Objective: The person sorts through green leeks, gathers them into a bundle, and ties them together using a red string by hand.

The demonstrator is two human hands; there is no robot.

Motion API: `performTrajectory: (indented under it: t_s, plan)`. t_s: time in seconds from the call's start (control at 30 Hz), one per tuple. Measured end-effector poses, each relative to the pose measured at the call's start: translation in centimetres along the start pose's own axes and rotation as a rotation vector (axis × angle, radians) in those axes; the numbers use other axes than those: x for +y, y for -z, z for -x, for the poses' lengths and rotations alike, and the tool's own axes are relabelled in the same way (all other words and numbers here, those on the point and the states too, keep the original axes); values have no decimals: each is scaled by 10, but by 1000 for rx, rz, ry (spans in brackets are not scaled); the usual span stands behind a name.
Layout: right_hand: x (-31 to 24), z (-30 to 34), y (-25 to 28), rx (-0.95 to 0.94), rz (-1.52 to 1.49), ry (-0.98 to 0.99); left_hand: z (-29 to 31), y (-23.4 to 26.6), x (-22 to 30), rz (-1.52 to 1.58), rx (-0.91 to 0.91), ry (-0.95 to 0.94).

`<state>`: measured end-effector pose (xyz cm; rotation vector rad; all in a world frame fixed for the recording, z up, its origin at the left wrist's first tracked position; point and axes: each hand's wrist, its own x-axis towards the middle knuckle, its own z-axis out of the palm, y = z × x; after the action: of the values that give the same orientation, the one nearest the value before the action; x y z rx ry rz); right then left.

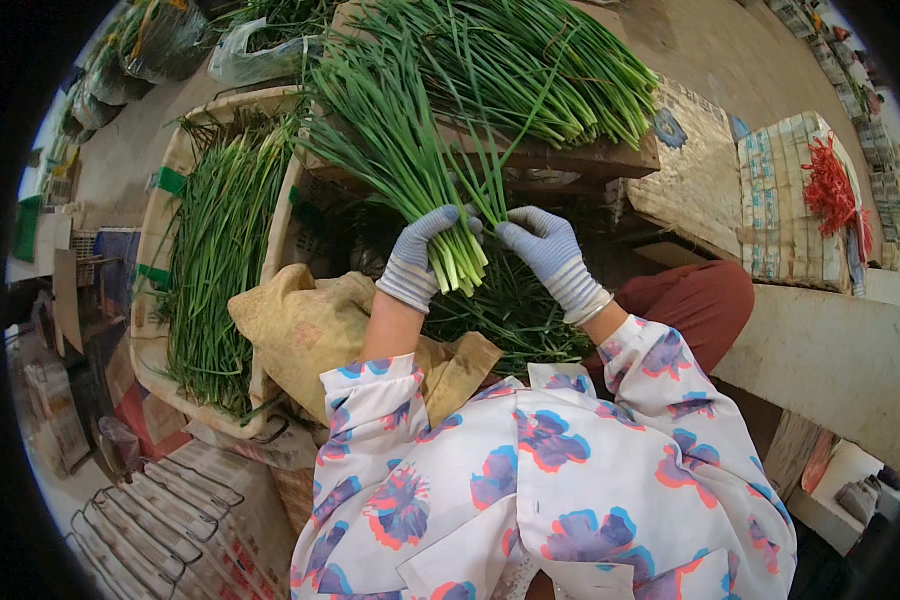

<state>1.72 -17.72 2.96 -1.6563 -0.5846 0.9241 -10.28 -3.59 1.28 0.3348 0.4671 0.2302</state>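
My left hand, in a striped grey-blue knit glove, is closed around a thick bunch of garlic chives. The pale cut ends stick out below my fingers, and the long green leaves fan up and away. Close beside it, my right hand, gloved alike, pinches a few loose chive stalks near their lower ends; its fingertips are partly hidden. More trimmed chives lie heaped on a low wooden table ahead. Loose dark green leaves lie below my hands.
On the left stands a cream plastic crate full of chives. A tan cloth covers my lap's left side. To the right is a taped white box with red ties on it. A wire rack stands lower left.
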Motion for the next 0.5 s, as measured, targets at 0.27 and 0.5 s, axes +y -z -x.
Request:
performTrajectory:
  t_s: [0.27, 0.5]
  plan:
    - [-6, 15, -1, 50, -234, -61, -4, 3, 5, 90, -118, 52]
    - [2, 49, 19, -21, -349, -69, -7, 5, 11, 254, -150, 81]
